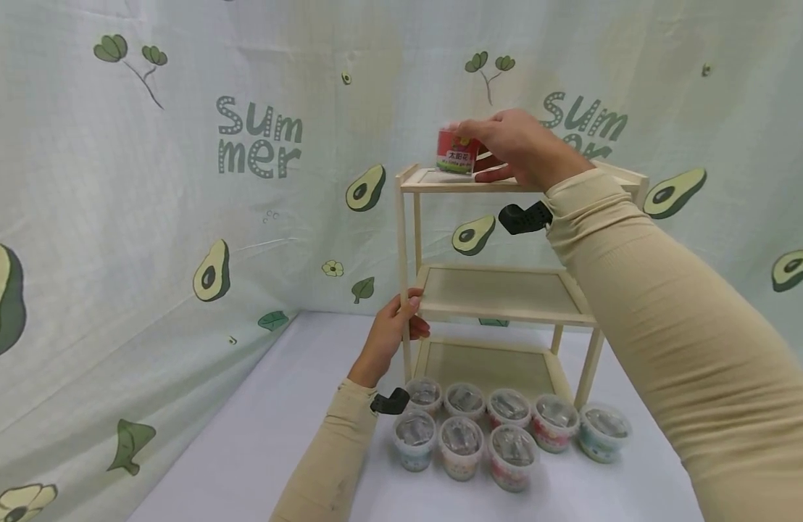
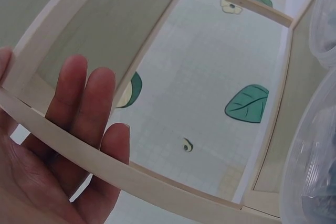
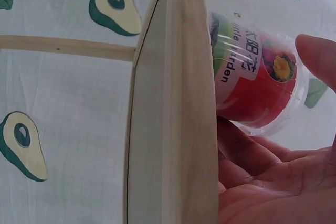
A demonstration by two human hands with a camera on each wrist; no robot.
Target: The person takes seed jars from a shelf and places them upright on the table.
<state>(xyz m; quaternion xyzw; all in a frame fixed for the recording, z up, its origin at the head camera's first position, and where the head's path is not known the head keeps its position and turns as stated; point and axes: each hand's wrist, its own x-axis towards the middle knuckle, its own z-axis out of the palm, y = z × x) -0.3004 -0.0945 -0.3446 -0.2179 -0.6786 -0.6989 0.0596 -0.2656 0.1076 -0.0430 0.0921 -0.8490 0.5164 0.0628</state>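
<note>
A clear plastic cup with a red label (image 1: 456, 154) stands at the left end of the wooden rack's top shelf (image 1: 440, 187). My right hand (image 1: 515, 148) holds this cup, thumb near its rim and fingers behind it; in the right wrist view the shelf edge hides the cup's base. Lower down, my left hand (image 1: 387, 332) grips the rack's front left post (image 1: 404, 246) beside the middle shelf. The left wrist view shows those fingers (image 2: 100, 98) bent around the wooden post (image 2: 157, 179).
Several lidded plastic cups (image 1: 461, 448) with pink or blue labels stand in two rows on the white table (image 1: 245, 449), before the rack. The middle shelf (image 1: 499, 290) and bottom shelf (image 1: 486, 366) are flat panels. A printed curtain (image 1: 180, 217) hangs behind and at left.
</note>
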